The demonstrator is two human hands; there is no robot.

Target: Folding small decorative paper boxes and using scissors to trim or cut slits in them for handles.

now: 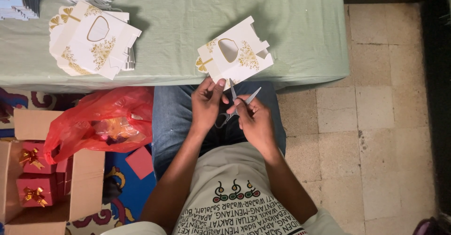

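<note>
Small scissors [233,104] held over the lap, just this side of the green-clothed table [300,33]. Blades parted, tips pointing up toward the table edge.

Right hand [256,122]: fingers closed on the scissors at the handle loops, thumb and forefinger near the pivot.
Left hand [205,104]: fingertips pinched together beside the blades. May be gripping something small, too fine to make out. Cannot tell if it also touches the scissors.

Handling judgement: blades are open near the left fingertips, so a good cut would keep those fingers behind the edge, steady the wrists against the lap, and close the blades slowly. Risk is a nick to the left thumb.

On the table, just beyond the hands: one flat white box blank [235,54] with gold print and an oval window, overhanging the near edge. Further left on the table: a stack of like blanks [91,40], fanned.

Containers, left of the person, below the table edge:
- open cardboard carton [84,178], holding red gift boxes [35,174] with gold bows
- red plastic bag [101,120] slumped over the carton, contents orange-yellow, unclear
</note>
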